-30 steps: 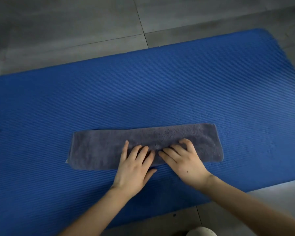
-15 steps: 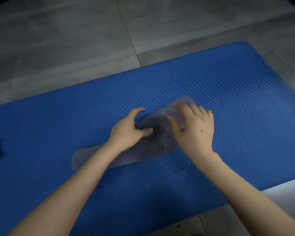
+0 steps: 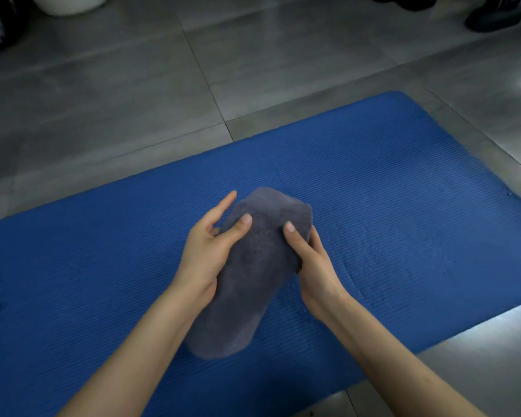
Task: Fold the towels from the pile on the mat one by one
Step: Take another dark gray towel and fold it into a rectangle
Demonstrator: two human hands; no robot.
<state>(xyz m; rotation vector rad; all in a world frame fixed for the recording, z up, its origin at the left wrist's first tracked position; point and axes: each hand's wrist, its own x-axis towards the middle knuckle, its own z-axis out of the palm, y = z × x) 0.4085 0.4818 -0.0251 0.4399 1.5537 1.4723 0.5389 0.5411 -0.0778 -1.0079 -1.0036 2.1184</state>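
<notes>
The left hand (image 3: pixel 205 251) and right hand (image 3: pixel 316 266) grip the folded towel (image 3: pixel 253 284) from either side, thumbs pressed on top, both equally near it. It sits over the middle of the mat (image 3: pixel 418 212), long axis running from the mat's near edge toward its far edge. The towel is a thick, soft grey terry bundle with rounded ends, and the mat is ribbed blue foam.

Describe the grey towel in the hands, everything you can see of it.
The grey towel looks like soft, fuzzy cloth, folded into a thick, rounded strip that runs toward the camera. It is over the blue mat. The left hand and right hand hold its far end from either side, thumbs on top.
</notes>
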